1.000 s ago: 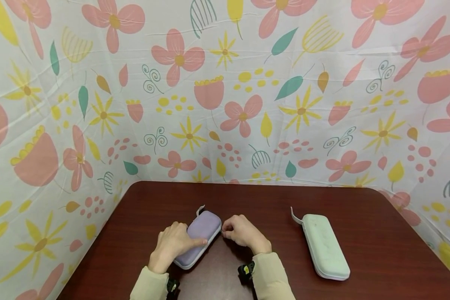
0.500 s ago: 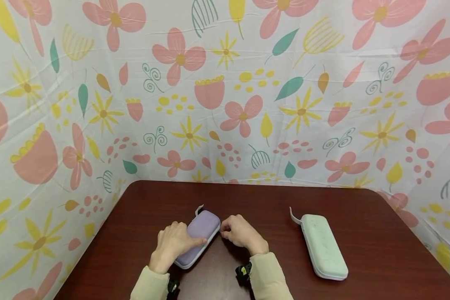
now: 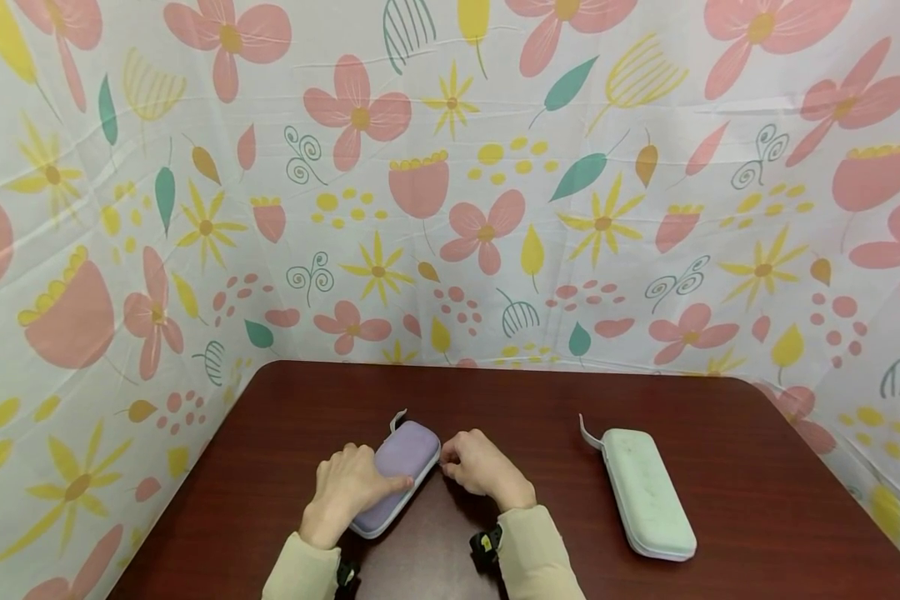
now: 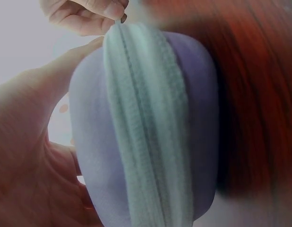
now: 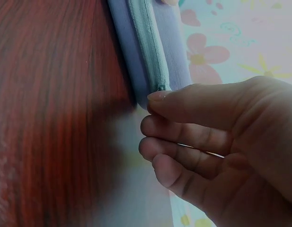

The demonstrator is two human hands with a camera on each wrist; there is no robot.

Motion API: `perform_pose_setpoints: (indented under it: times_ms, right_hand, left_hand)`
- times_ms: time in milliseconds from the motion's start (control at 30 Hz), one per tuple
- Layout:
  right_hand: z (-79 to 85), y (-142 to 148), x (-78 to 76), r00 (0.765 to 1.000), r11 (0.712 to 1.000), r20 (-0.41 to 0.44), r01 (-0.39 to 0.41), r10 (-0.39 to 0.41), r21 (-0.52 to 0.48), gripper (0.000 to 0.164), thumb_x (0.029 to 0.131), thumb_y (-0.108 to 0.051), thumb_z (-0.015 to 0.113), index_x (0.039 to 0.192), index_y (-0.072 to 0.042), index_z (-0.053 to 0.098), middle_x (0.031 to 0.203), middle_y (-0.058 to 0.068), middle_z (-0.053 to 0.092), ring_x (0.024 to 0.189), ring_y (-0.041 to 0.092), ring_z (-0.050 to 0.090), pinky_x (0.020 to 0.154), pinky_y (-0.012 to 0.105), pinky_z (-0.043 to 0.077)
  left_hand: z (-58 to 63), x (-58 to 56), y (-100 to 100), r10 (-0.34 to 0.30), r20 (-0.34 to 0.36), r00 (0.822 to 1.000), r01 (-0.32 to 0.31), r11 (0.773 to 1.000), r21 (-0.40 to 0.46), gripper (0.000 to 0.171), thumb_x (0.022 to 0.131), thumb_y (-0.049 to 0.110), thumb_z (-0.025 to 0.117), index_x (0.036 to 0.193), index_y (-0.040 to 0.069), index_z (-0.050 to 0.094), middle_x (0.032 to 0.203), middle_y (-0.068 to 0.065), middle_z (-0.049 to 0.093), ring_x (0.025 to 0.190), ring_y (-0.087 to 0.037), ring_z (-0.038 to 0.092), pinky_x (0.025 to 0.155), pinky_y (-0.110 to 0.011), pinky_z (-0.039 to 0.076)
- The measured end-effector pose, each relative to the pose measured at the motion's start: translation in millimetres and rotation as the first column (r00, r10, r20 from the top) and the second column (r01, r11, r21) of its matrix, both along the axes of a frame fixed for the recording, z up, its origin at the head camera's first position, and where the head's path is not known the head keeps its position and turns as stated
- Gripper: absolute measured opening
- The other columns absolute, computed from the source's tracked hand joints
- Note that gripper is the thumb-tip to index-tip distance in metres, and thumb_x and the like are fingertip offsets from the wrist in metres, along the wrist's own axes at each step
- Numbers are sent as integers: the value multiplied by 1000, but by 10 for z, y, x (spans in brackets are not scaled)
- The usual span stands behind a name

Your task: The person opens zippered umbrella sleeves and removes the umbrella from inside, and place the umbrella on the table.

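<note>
A purple zip case [image 3: 407, 454] with a pale zip band and a small strap lies slantwise on the table. My left hand [image 3: 347, 490] grips it from above, the thumb stretched across the top toward its near side. In the left wrist view the zip band [image 4: 146, 118] runs along the case's side, closed over the stretch that shows. At the far right corner, my right hand [image 3: 487, 468] pinches the zipper pull [image 5: 161, 88] between thumb and index finger; its other fingers are curled. Most of the pull is hidden behind the thumb tip.
A mint green zip case [image 3: 648, 492] with a strap lies on the right of the dark red-brown table [image 3: 510, 408]. Behind and to the left hangs a flower-printed cloth [image 3: 450, 208]. Each wrist wears a small black camera.
Both hands keep their places on the purple case. The view has shifted very slightly; the zipper pull stays at the same corner.
</note>
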State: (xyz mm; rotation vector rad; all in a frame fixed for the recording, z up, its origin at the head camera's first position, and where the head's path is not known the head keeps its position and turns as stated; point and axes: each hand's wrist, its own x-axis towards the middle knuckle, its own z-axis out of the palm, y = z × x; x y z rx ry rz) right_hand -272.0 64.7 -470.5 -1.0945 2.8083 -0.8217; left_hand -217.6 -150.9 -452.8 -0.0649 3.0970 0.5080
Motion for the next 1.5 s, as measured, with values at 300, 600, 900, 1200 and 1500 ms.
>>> perform_pose_setpoints:
  times_ms: [300, 600, 900, 1200, 1500]
  right_hand:
    - [-22, -1, 3, 997, 996, 44, 69, -67, -49, 15, 84, 0, 68, 77, -12, 74, 70, -10, 62, 58, 5, 47, 57, 24, 43]
    - [-41, -59, 22, 987, 985, 30, 158, -156, -69, 15, 86, -3, 69, 73, -12, 71, 65, -9, 57, 56, 8, 48, 56, 26, 44]
    - [-88, -124, 27, 978, 977, 49, 205, -202, -59, 21, 88, -4, 67, 70, -15, 65, 63, -7, 53, 55, 9, 46, 53, 26, 41]
    - [-79, -167, 38, 996, 996, 4, 91, -91, -27, 22, 84, -1, 67, 68, -16, 65, 58, -11, 49, 53, 6, 44, 53, 23, 40]
    - [-87, -156, 18, 998, 997, 20, 66, -66, -27, 16, 85, -4, 70, 72, -14, 71, 59, -14, 52, 54, 3, 46, 54, 22, 42]
  left_hand:
    - [11, -2, 10, 2, 14, 1000, -2, 1000, 12, 69, 66, 68, 76, 90, 4, 68, 78, -8, 52, 61, -25, 51, 54, -41, 40]
    - [22, 13, 22, 4, 16, 1000, -5, 1000, 10, 71, 66, 70, 75, 92, 4, 68, 79, -9, 53, 61, -26, 51, 55, -42, 40]
    - [40, 32, 14, -19, 38, 999, 18, 999, 34, 70, 68, 68, 74, 94, 3, 67, 81, -7, 54, 64, -26, 52, 57, -42, 42]
    - [31, 22, 56, 6, 38, 999, -6, 1000, 8, 70, 71, 68, 72, 95, 3, 68, 83, -9, 57, 64, -28, 55, 57, -43, 44]
    - [12, 11, 55, 11, 12, 1000, -11, 1000, 21, 64, 70, 69, 72, 79, 6, 65, 71, -6, 56, 56, -24, 52, 50, -39, 41]
